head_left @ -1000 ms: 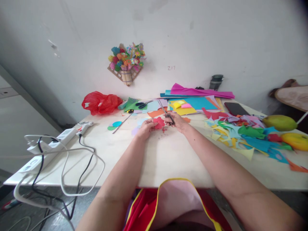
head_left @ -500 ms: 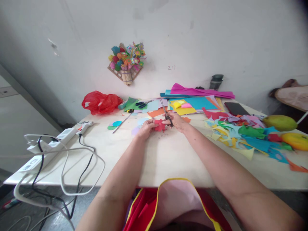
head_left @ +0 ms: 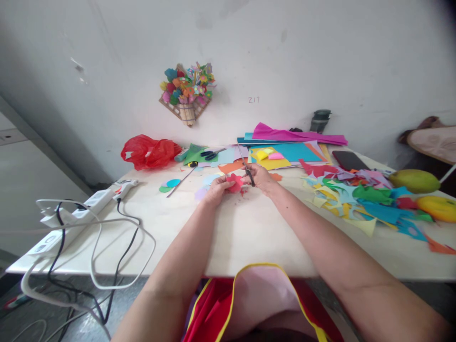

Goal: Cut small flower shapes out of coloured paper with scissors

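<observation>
My left hand (head_left: 218, 190) pinches a red paper flower (head_left: 234, 183) with rounded petals above the table's middle. My right hand (head_left: 261, 178) is closed round the black handles of a pair of scissors (head_left: 243, 159). The blades point up and away from me, toward the back of the table. Between the hands, the flower's right edge lies close to my right fingers; whether they touch it I cannot tell. Small red paper bits (head_left: 242, 194) lie just below the flower. Beside my right wrist is an orange paper piece (head_left: 276, 177).
Colored sheets (head_left: 302, 154) lie at the back, near black-handled scissors (head_left: 209, 155) and a red plastic bag (head_left: 149, 152). To the right are paper scraps (head_left: 381, 211), a phone (head_left: 350, 161) and a mango (head_left: 415, 181). A power strip (head_left: 71, 221) with cables occupies the left.
The red paper flower has turned in my left hand and now shows its petals more fully. My right fingers and the scissors have shifted slightly off it.
</observation>
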The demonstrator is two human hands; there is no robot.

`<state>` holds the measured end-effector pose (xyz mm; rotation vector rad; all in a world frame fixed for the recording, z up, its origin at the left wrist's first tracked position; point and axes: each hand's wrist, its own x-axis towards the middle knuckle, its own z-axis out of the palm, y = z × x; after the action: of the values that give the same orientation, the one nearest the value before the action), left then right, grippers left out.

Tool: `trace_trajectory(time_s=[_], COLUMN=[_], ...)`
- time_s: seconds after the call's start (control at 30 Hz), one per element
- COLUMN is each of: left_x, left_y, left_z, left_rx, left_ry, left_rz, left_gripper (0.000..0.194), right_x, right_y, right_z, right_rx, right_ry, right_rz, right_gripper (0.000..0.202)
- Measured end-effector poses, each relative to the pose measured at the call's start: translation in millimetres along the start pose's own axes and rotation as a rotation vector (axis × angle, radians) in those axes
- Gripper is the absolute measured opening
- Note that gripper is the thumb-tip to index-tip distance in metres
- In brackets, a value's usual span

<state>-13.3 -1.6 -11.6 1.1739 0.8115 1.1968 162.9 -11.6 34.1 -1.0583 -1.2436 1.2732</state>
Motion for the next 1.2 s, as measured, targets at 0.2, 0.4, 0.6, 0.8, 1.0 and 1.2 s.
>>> trace_trajectory(time_s=[0.2,0.4,0.6,0.8,1.0,1.2], left_x=[0,0,0,0,1,0], left_y=[-1,0,4,4,5,4], left_z=[0.1,1.2,0.5,0.0,0.1,-0.1], left_rx=[-0.020,-0.003,-0.046,-0.047,-0.067,-0.107], left_ry=[0.016,0.004,0.042,0.080,0.095,0.094], left_rz=[0.035,0.065,0.076,0.051,0.041,0.043], left_gripper=[0.042,0.045,0.052,0.047,0.044,0.044], right_x=[2,5,8,14,15,12], right_y=[4,8,13,22,22,18], right_z=[0,-3,-11,-20,-21,-16], right_rx=[0.008,0.036,-0.045,-0.128,-0.191,-0.049], right_ry=[-0.012,-0.025,-0.143,-0.262,-0.250,-0.127], right_rz=[-0.032,-0.066,-0.064,-0.117,-0.079,-0.054], right_gripper=[0.041,0.043,0.034,0.029,0.023,0.038])
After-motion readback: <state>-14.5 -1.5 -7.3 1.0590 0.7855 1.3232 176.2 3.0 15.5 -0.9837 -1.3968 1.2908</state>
